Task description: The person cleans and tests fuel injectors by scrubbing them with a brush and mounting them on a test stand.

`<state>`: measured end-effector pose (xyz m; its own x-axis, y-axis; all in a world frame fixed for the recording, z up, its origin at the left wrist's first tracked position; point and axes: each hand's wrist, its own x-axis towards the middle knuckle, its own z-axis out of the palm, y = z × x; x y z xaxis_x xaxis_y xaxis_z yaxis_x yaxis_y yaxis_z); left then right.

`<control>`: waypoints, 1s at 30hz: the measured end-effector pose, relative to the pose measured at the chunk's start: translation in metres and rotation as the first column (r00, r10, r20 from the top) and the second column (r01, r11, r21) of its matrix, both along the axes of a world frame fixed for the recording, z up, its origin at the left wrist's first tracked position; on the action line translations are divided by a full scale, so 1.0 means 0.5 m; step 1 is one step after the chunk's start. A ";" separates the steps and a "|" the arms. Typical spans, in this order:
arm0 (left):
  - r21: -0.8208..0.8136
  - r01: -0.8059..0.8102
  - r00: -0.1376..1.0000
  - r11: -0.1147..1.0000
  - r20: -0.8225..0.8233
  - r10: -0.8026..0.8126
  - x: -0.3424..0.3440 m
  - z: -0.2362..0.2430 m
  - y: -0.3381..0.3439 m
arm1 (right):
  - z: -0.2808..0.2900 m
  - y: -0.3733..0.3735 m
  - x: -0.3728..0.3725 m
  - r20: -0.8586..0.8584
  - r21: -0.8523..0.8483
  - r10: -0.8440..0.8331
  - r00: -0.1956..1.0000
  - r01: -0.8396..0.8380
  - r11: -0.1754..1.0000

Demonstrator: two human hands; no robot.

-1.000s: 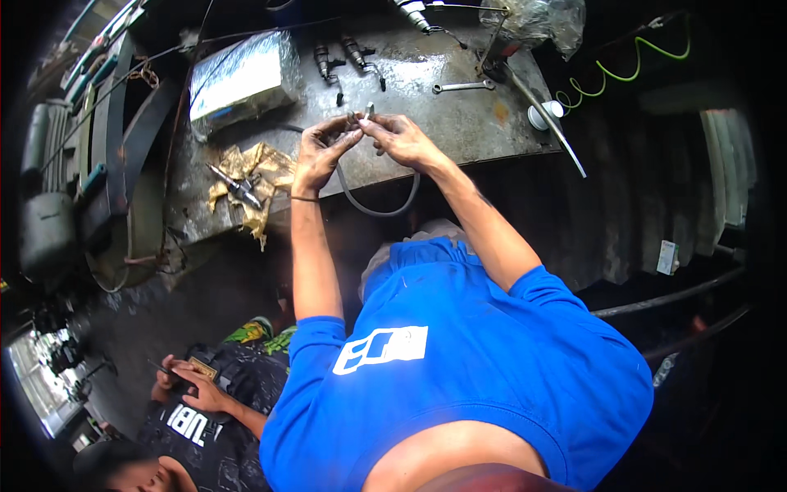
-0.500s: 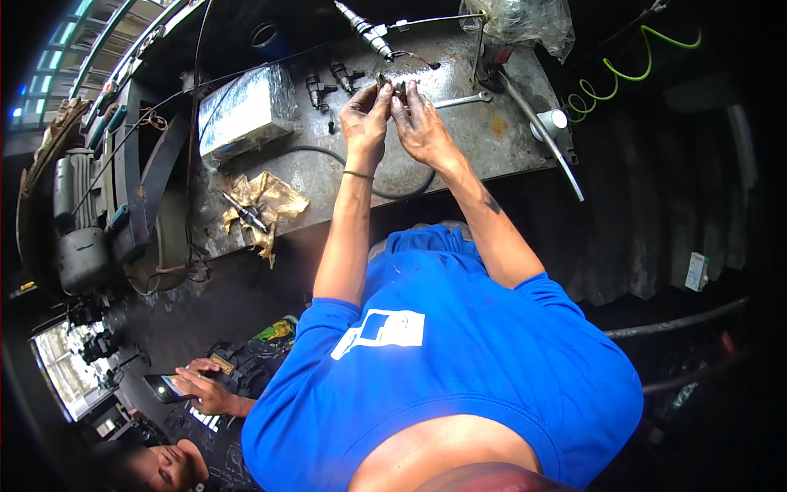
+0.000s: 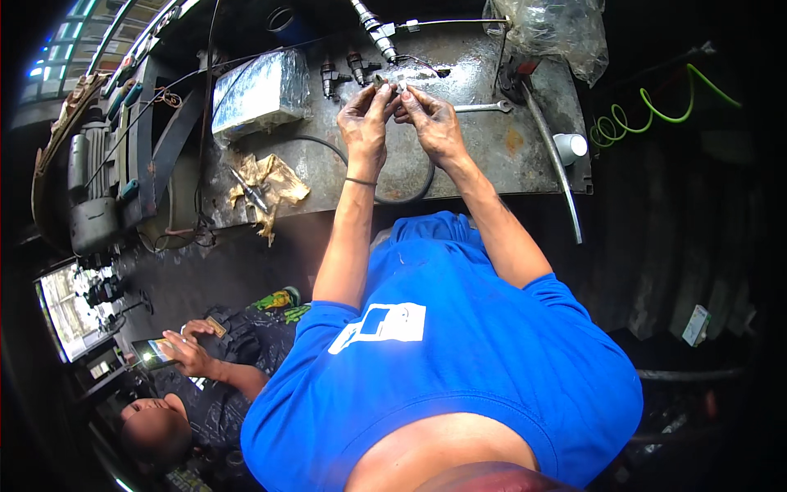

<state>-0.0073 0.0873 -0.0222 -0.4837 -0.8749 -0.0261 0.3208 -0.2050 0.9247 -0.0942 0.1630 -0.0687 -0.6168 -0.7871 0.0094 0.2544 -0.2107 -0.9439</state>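
Observation:
Over the metal workbench (image 3: 459, 152), my two grimy hands meet, fingertips close together. My left hand (image 3: 363, 127) pinches a small dark part (image 3: 379, 81) too small to name. A small pale metal piece (image 3: 402, 85) is pinched in the fingers of my right hand (image 3: 434, 129); its kind cannot be made out. Just beyond my fingers, a silver injector (image 3: 375, 34) sits next to a thin rod. Two smaller dark injectors (image 3: 329, 79) lie left of my hands. An open-end wrench (image 3: 484, 107) lies to the right of my right hand.
A plastic-wrapped box (image 3: 261, 94) and a crumpled yellowish cloth (image 3: 279, 182) with a slim tool-like part (image 3: 250, 190) are on the left. A metal bar (image 3: 549, 148) and white cup (image 3: 570, 148) stand at the right edge. A co-worker (image 3: 221, 369) holds a phone (image 3: 153, 353).
My view has shifted, so the bench appears further right. My right fingers have turned, and a pale piece now shows in them. The co-worker's head and phone have moved.

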 end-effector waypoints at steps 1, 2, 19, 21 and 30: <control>-0.033 0.001 1.000 0.999 0.009 -0.001 -0.002 0.001 0.003 | -0.001 -0.001 0.002 0.065 -0.013 -0.034 0.997 0.035 0.999; -0.041 0.001 1.000 0.999 0.007 0.000 -0.005 0.007 0.005 | 0.011 0.001 0.001 0.035 -0.005 -0.043 0.998 0.043 0.999; 0.033 0.198 0.980 0.980 -0.034 -0.197 -0.005 0.012 -0.038 | -0.004 -0.023 -0.020 0.072 -0.055 -0.036 0.997 0.040 0.998; 0.046 0.204 0.979 0.978 -0.028 -0.203 -0.007 0.012 -0.043 | 0.002 -0.020 -0.022 0.089 -0.076 -0.014 0.996 0.021 0.997; 0.062 0.336 0.942 0.940 -0.010 -0.337 0.013 0.020 -0.060 | 0.010 -0.015 -0.018 0.270 -0.108 0.017 0.963 0.013 0.994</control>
<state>-0.0009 0.0573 -0.0121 -0.7495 -0.6577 -0.0757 0.2222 -0.3576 0.9071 -0.1034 0.1554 -0.0635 -0.6067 -0.7917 -0.0722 0.4971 -0.3070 -0.8116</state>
